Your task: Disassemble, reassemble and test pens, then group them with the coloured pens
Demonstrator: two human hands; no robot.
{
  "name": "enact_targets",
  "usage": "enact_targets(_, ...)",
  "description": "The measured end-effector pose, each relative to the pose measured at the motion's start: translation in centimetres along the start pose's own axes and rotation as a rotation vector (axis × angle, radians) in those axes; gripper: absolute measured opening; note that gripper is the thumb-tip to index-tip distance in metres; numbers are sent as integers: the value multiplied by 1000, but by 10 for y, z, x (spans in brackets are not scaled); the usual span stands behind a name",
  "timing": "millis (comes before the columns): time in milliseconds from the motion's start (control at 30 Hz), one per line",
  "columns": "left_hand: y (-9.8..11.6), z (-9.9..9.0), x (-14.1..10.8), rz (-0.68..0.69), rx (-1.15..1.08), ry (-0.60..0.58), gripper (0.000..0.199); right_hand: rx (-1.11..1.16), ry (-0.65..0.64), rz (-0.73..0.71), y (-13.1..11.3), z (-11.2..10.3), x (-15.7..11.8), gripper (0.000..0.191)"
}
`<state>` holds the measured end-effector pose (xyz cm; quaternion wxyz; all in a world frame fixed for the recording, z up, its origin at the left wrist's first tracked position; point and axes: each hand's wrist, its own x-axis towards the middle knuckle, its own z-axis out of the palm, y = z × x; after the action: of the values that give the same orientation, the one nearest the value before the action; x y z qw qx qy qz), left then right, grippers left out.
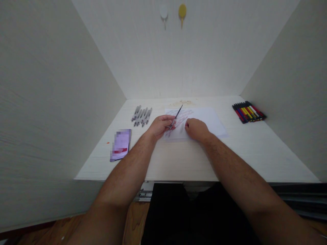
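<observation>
My left hand [160, 126] pinches a slim dark pen [178, 112] above the paper, its far end pointing up and away to the right. Beneath both hands lies a white sheet of paper [212, 117] with slanted pinkish and grey strokes on its left half. Curled closed, my right hand [197, 128] rests on the sheet's middle, to the right of the pen. Whatever its fingers hold, if anything, is hidden.
On the left lie several clear-barrelled pens [141, 116] and, nearer me, a phone [121, 144] with a lit screen. Several colourful pens with black ends [248, 112] sit by the right partition. Two hooks, white [164, 13] and yellow [182, 12], are on the back wall.
</observation>
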<state>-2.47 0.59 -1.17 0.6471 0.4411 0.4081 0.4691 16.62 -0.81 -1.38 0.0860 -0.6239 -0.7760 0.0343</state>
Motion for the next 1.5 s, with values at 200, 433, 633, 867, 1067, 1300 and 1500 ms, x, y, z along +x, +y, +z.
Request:
enact_targets(200, -1, -4, 4, -1, 25, 45, 27, 4, -12, -1, 3, -4, 0, 21)
enact_targets(433, -2, -8, 6, 5, 73, 31, 25, -64, -66, -9, -2, -3, -1, 25)
enact_targets(633, -1, -8, 6, -4, 67, 39, 25, -28, -33, -30, 0, 2, -2, 24)
enact_targets(867, 2, -7, 4, -14, 99, 27, 27, 318, 150, 37, 11, 6, 5, 29)
enact_targets(1067, 1, -8, 5, 19, 136, 36, 29, 736, 331, 61, 18, 10, 13, 17)
enact_targets(1300, 3, -6, 4, 25, 169, 84, 27, 1291, 328, 253, 14, 4, 17, 13)
enact_targets(1500, 2, -7, 3, 24, 259, 78, 26, 1478, 395, 289, 15, -2, 16, 22)
